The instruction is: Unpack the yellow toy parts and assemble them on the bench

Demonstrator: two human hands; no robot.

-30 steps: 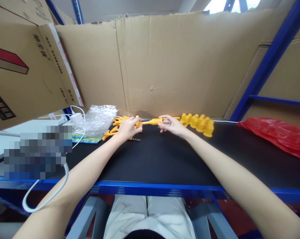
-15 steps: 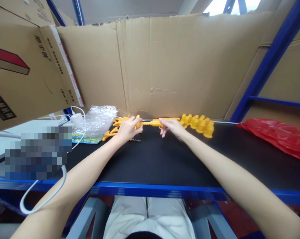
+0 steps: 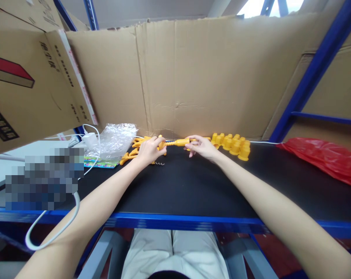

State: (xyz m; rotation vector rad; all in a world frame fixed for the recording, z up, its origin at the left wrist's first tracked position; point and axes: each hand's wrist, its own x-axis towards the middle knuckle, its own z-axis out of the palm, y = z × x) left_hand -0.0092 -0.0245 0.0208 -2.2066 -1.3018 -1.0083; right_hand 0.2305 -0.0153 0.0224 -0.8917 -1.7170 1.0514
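**Yellow plastic rod held at both ends**

Cardboard sheeting walls off the back of the black table, the biggest thing in sight. A red plastic bag lies at the table's right side, and a crumpled clear bag sits at the left. Behind the right hand stands a cluster of yellow caps (close by, not touching it). Between the hands, at the table's far edge near the cardboard, runs a yellow rod. The left hand is curled closed around the rod's left end, beside loose yellow pieces. The right hand pinches the rod's right end with its fingertips, the fingers partly bent. A small metal spring lies just under the left hand.
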